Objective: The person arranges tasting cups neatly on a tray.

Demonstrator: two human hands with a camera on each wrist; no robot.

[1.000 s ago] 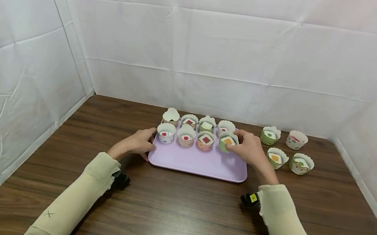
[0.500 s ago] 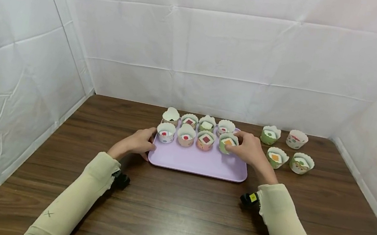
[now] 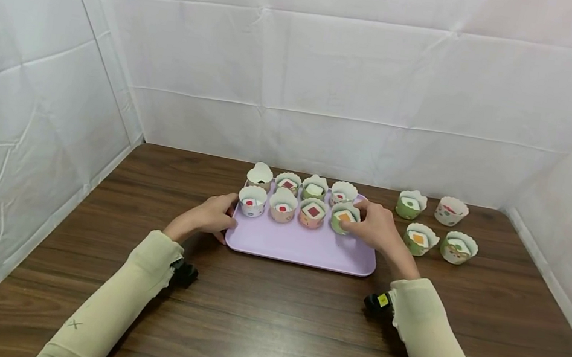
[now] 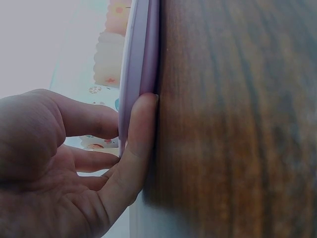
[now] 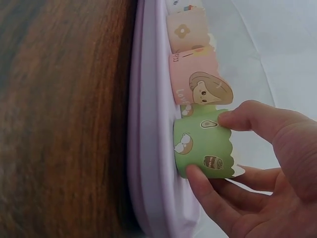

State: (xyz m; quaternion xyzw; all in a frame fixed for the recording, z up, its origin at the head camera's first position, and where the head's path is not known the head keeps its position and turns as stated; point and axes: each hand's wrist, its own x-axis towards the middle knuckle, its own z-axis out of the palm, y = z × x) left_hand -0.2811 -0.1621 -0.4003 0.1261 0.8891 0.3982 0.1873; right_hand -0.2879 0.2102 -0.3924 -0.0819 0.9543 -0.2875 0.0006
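Note:
A purple tray (image 3: 287, 244) lies on the table with two rows of paper baking cups on it. My left hand (image 3: 212, 215) holds the tray's left edge; in the left wrist view its fingers (image 4: 141, 124) bend about the rim. With its thumb and fingers my right hand (image 3: 379, 225) pinches a green baking cup (image 5: 200, 146), which stands upright at the right end of the front row. Inside that cup sits a white piece with an orange square (image 3: 345, 215). Beside it stands a pink baking cup (image 5: 200, 79) with a printed girl.
Several more filled baking cups stand on the table right of the tray, among them a green cup (image 3: 420, 240) and a pink-and-white cup (image 3: 450, 211). White sheets (image 3: 334, 69) close off the back and sides of the brown table (image 3: 266, 322).
The green cup in my right hand has shifted very slightly left and settled beside the pink cup. My left hand has stayed on the tray's edge.

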